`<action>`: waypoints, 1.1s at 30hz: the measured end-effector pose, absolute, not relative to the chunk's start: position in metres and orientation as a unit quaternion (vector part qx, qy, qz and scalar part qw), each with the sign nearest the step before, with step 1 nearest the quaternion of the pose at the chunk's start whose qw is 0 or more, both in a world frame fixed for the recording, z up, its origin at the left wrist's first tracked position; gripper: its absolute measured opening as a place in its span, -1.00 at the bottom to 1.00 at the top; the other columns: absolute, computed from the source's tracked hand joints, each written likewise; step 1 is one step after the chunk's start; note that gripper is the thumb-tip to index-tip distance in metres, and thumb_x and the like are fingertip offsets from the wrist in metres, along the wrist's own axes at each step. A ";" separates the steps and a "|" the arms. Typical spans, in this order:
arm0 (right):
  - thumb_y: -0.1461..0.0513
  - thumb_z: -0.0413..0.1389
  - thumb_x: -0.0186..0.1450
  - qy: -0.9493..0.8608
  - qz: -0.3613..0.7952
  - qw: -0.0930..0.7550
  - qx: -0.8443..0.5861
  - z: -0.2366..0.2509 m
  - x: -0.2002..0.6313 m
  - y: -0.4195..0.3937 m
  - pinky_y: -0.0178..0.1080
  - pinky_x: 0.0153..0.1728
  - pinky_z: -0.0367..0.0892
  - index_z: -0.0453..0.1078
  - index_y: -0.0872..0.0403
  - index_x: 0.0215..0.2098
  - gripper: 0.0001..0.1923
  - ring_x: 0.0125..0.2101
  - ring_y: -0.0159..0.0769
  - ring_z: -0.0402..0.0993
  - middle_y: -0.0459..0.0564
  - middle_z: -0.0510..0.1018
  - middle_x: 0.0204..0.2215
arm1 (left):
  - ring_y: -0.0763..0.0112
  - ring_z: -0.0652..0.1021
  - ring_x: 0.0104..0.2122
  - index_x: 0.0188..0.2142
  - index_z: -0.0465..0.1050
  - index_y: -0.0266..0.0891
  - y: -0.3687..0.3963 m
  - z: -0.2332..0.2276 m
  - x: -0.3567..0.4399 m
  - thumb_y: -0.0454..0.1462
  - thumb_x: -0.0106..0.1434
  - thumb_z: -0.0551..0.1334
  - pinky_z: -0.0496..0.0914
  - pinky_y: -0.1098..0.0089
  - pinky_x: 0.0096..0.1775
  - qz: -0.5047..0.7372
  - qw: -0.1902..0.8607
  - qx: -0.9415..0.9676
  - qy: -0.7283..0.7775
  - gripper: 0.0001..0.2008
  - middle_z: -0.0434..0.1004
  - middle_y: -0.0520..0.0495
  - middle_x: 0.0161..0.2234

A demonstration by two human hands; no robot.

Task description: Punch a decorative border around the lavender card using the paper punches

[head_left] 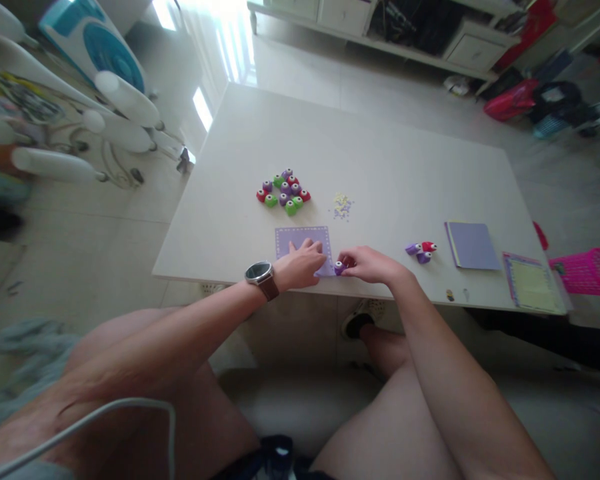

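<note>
- Across the middle of the view, a white table [380, 153] stands on a pale tiled floor, seen from above by the seated person.
- At the right edge, a pink plastic basket [587, 272] sits just off the table's corner.
- On the table's right side lies a stack of lilac paper [473, 245], with a yellow-green bordered sheet [531, 284] near it, closer to the corner.
- Near the front edge lies a lilac paper square [300, 241] with a punched border along its edges.
- The left hand [301, 264], a watch [260, 273] on its wrist, lies flat on that square with fingers spread, pinning it to the table and gripping nothing.
- The right hand [373, 264] is closed around a small purple craft punch [339, 268], which sits at the square's near right corner, touching the paper.
- Behind the square, well apart from the hands, a cluster of red, green and purple craft punches [283, 191] is grouped together.
- Between the right hand and the paper stack rest three more punches [421, 251], two purple and one red.
- Right of the cluster lies a small heap of yellow and lilac paper bits [342, 205].
</note>
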State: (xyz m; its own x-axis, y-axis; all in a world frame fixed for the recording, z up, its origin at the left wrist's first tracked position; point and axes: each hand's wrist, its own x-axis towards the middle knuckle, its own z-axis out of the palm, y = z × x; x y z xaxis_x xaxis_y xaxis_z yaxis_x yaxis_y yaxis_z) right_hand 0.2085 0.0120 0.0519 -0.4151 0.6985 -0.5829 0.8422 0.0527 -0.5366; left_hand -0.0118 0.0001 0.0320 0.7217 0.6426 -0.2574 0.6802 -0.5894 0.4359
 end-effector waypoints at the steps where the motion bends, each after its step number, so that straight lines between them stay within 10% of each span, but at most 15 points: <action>1: 0.32 0.26 0.24 0.722 -0.434 0.082 0.532 0.051 0.209 0.012 -0.33 -0.23 0.39 0.52 0.08 -0.23 -0.89 -0.25 -0.27 0.59 -0.03 0.68 -0.27 | 0.01 0.33 0.06 -0.23 0.48 -0.24 0.000 0.032 -0.012 -0.32 0.23 0.25 0.42 -0.30 0.07 -0.038 0.257 0.892 0.370 -0.89 0.38 -0.28 0.07; 33: 0.27 0.20 0.31 0.743 -0.420 0.118 0.507 0.049 0.210 0.015 -0.29 -0.22 0.35 0.56 0.09 -0.25 -0.91 -0.25 -0.22 0.57 0.02 0.69 -0.26 | 0.03 0.34 0.07 -0.23 0.49 -0.25 -0.001 0.033 -0.011 -0.35 0.27 0.21 0.44 -0.31 0.08 -0.046 0.239 0.896 0.370 -0.90 0.37 -0.28 0.05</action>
State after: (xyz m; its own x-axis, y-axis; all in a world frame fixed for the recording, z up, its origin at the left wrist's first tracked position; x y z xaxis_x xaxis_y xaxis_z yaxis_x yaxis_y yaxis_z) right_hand 0.2100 0.0151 0.0494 -0.4582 0.6540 -0.6020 0.8529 0.1329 -0.5049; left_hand -0.0106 -0.0009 0.0327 0.7214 0.6423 -0.2588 0.6859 -0.6111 0.3951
